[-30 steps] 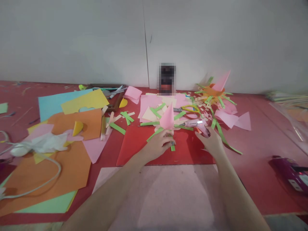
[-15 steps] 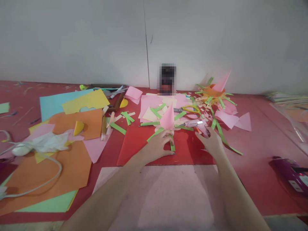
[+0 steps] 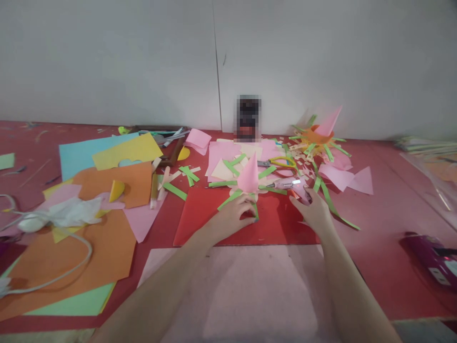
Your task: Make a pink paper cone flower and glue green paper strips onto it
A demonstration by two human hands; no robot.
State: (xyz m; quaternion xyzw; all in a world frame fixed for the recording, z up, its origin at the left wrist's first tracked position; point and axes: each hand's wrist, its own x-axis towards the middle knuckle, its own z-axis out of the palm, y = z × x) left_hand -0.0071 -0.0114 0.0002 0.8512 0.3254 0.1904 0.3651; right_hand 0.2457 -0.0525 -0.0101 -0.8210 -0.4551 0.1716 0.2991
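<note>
A pink paper cone point(image 3: 249, 177) stands upright on a pale round paper base with green paper strips point(image 3: 228, 200) spreading out from it. My left hand point(image 3: 232, 216) is at the near side of the cone, its thumb and fingers closed around the green strip that points toward me. Most of that strip is hidden by the fingers. My right hand point(image 3: 316, 209) grips a pinkish glue gun point(image 3: 287, 184) by its handle. The gun's nozzle points left, close to a green strip beside the cone. Under both lies a red board point(image 3: 203, 219).
Yellow-handled scissors point(image 3: 282, 163) lie behind the glue gun. A finished-looking orange and green paper piece with a pink cone point(image 3: 317, 134) stands at the back right. Colored sheets point(image 3: 107, 247) and a white cable point(image 3: 89, 252) cover the left. A purple device point(image 3: 430, 259) sits far right.
My left thumb has moved up toward the fingers, closing on the near green strip. My right hand and the glue gun have stayed nearly in place.
</note>
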